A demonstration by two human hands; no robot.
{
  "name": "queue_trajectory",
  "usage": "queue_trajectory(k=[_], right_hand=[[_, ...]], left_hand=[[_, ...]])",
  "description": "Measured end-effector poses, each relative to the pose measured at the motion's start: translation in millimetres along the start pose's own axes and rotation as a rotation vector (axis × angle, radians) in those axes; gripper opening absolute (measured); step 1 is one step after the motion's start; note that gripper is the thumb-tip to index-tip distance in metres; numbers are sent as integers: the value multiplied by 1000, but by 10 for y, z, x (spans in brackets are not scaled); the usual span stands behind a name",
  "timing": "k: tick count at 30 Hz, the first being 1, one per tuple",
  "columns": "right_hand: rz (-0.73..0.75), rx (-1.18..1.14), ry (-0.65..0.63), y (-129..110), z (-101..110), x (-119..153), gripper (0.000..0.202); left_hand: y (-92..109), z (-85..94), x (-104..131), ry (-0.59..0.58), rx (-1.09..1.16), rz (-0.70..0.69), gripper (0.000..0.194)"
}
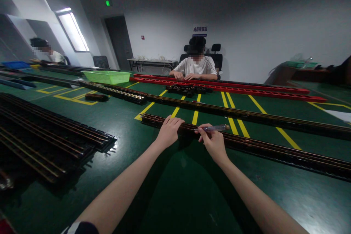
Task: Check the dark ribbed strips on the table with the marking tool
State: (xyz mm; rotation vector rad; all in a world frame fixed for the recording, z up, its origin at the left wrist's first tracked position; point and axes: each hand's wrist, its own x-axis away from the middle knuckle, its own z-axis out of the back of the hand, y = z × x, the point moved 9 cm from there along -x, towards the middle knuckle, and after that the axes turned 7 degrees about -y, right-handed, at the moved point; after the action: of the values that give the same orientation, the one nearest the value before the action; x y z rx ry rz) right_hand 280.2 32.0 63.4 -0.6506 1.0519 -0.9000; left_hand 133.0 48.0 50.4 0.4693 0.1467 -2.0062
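A long dark rail (263,147) with copper-coloured strips runs from the centre to the right edge of the green table. Near its left end my left hand (169,131) rests on top, fingers bent over the rail; whether they pinch any part of it is hidden. My right hand (213,142) is closed around a screwdriver with a clear handle (216,128). The handle points right and its tip points left, close to the rail's upper side, just right of my left hand. What the tip touches is too small to tell.
Another long rail (244,115) lies beyond. Stacked dark rails (46,135) fill the left. Further back are a green basket (106,77), red rails (246,89), small black parts (188,90) and a seated person (196,66). Another person (56,57) sits far left.
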Motion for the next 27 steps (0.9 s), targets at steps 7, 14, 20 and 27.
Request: queue_trajectory(k=[7,14,20,27], right_hand=[[-11,2,-29,18,-19,-2,34],[-16,8,-45,2,-24,-7,36],[-21,2,-42,5,-26,-4,34],[-15,7,-34,17,-21,-3,26]], left_hand=[[-41,-8,14,3,98,-25,44],[-24,-27,10,-15,93,-32,35],[-18,-18,8,-11,60,-31,32],[-19,-25,-3,-20,47,-10,30]])
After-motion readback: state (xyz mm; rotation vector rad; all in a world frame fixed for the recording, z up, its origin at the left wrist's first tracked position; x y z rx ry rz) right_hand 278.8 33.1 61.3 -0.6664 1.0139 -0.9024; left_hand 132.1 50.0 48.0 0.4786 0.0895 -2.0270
